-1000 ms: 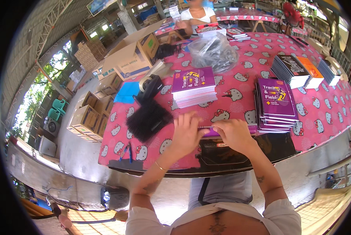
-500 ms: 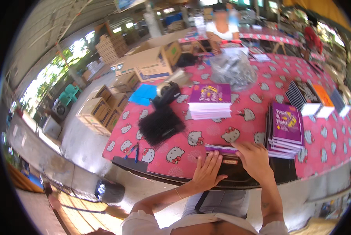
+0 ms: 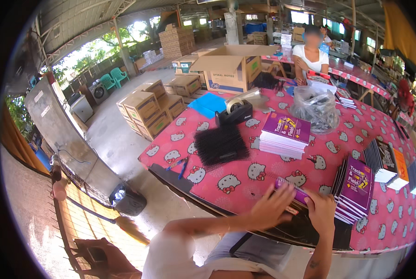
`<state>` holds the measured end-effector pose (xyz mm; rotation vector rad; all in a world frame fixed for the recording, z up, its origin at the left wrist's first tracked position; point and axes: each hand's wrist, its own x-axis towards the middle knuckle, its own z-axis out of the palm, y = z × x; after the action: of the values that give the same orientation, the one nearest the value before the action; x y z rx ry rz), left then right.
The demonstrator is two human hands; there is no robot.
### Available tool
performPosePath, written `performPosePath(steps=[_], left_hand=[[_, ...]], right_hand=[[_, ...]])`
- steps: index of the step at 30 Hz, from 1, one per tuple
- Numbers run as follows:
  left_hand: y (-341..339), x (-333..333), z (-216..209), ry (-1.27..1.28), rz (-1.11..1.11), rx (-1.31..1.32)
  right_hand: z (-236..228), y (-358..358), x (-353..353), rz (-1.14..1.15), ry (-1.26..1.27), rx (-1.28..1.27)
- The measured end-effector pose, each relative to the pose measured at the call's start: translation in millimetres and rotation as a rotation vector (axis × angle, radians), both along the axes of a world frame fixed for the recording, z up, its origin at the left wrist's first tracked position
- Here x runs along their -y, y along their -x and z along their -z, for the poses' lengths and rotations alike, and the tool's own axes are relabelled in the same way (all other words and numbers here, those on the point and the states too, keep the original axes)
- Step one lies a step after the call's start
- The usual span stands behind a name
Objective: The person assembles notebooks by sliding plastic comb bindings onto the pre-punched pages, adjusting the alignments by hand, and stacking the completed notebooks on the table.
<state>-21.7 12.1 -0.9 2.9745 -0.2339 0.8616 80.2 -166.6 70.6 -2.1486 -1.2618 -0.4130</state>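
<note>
A purple notebook (image 3: 299,193) lies near the table's front edge, mostly covered by my hands. Across its left part, my left hand (image 3: 274,207) rests with the fingers stretched out, slightly blurred. My right hand (image 3: 322,211) grips the notebook's right end, thumb against the near side. Beneath them is a black board (image 3: 282,232) with a small reddish label (image 3: 292,210). To the right stands a stack of purple notebooks (image 3: 354,186) with black bound edges. Farther off, another purple-covered stack (image 3: 285,135) has white page edges facing me.
Black spiral coils (image 3: 221,145) lie left, near blue pens (image 3: 183,168), a tape dispenser (image 3: 235,112) and a blue sheet (image 3: 208,105). A clear bag (image 3: 315,109) holds dark pieces. More notebooks (image 3: 393,165) stand right. A person (image 3: 311,56) sits across the table; cartons (image 3: 147,111) stand left.
The view has swung left, so the table appears farther right. More of the notebook's purple cover shows between my hands. My left hand has slid across onto it, and my right hand now grips its end.
</note>
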Motion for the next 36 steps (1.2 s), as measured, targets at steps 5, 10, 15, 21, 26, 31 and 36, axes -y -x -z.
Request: performPosePath(steps=[5,10,15,21,26,31,36], left_hand=[[-32,-10,-39,0.019,0.007,0.036],[14,15,-1,0.073,0.198,0.041],[-22,0,-34,0.026,0.093,-0.051],[-10,11,-6,0.146,0.223,0.127],[-39,-15,-91,-0.112,0.256,-0.466],[-1,12,20,-0.03,0.241,0.042],[-49,-3,-60,-0.026,0.007,0.126]], right_hand=[[-4,-7,1,0.027,0.123,-0.075],[2,-4,5,0.035,0.008,-0.023],[-3,2,13,0.071,0.151,-0.09],[56,-6,42,-0.166,-0.767,-0.851],[95,-17,36,-0.037,-0.667,-0.718],[92,-10,29,-0.023,-0.699,-0.723],[93,-11,16,-0.035,-0.619,-0.648]])
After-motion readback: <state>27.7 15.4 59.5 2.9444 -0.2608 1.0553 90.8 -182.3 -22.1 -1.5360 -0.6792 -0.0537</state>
